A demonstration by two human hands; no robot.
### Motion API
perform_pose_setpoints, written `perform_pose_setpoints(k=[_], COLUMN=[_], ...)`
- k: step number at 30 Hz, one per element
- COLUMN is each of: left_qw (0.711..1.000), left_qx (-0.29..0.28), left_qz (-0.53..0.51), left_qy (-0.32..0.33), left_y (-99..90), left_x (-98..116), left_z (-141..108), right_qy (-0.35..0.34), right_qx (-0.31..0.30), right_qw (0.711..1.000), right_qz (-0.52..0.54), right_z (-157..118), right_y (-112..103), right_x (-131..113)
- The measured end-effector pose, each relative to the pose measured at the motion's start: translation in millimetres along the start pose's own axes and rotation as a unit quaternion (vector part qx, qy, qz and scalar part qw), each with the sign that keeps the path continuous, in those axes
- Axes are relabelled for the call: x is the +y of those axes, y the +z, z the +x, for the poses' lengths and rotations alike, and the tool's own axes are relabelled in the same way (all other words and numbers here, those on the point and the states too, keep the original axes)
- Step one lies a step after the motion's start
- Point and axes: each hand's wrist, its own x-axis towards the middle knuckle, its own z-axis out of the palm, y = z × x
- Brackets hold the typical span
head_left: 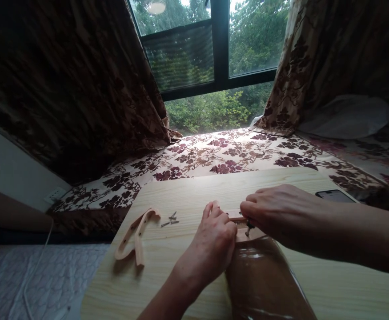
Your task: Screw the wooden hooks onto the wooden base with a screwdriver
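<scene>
My left hand (216, 235) is closed on a pale wooden piece (252, 234) at the upper end of a brown, shiny, plastic-wrapped block (264, 280). My right hand (264, 206) has its fingers wrapped round a small dark metal tool (248, 226), whose tip meets the wooden piece. Another wooden strip (234, 214) with small holes runs just behind, between the hands. To the left, two curved wooden pieces (139, 235) with dark holes lie against each other. Several screws (170, 219) are scattered between them and my left hand.
The light wooden table (177, 189) has a phone (334, 195) at its right back edge, beyond my right forearm. Behind it are a flower-patterned cover (227, 153), curtains and a window. A white cable (37, 266) hangs at the left.
</scene>
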Motion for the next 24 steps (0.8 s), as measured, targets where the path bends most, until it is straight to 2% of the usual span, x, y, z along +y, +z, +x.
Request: perform_pose_setpoints(k=[5, 8, 14, 18, 24], left_qw=[1.000, 1.000, 1.000, 1.000, 1.000], left_qx=[0.005, 0.008, 0.009, 0.012, 0.018], left_qz=[0.000, 0.004, 0.011, 0.010, 0.009], left_qy=[0.005, 0.013, 0.011, 0.010, 0.014], left_y=[0.3, 0.0, -0.5, 1.4, 3.0], left_x=[-0.5, -1.2, -1.9, -2.5, -3.7], left_z=[1.1, 2.7, 2.5, 1.7, 3.2], right_qy=[0.059, 0.066, 0.002, -0.025, 0.055], right_qx=[0.016, 0.010, -0.009, -0.006, 0.016], right_qw=[0.998, 0.998, 1.000, 1.000, 0.998], right_qz=[-0.010, -0.009, 0.012, 0.004, -0.011], right_z=[1.0, -1.8, -4.0, 0.3, 3.9], right_y=[8.6, 5.5, -8.4, -3.4, 11.0], right_x=[2.1, 3.3, 7.0, 7.1, 12.0])
